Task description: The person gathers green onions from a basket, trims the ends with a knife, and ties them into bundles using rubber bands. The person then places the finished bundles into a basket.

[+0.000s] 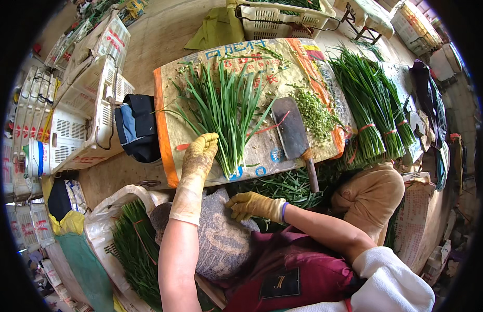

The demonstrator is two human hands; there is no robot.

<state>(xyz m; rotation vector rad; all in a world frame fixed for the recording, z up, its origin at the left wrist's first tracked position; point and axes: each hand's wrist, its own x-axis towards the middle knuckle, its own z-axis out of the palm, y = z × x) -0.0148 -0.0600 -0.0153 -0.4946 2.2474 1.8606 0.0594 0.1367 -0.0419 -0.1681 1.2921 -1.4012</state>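
Note:
A loose bunch of green garlic chives (228, 113) lies on a table covered with a printed woven sack (171, 128), its pale stem ends towards me. My left hand (200, 154), in a stained yellow glove, rests beside the stems with fingers curled; whether anything is pinched in it is hidden. A red tie strip (269, 128) passes under the bunch, and a red end shows left of that hand. Over my lap, my right hand (257, 206), also gloved, has its fingers loosely bent with nothing seen in them. A cleaver (291, 128) with a wooden handle lies to the right, beside chopped stem ends (311, 113).
Tied chive bundles (368, 117) lie at the right. Loose leaves (292, 189) are heaped below the table's near edge. A white crate (99, 230) with chives stands at my left. Other plastic crates (89, 121) stand farther left, and one crate (269, 23) stands beyond the table.

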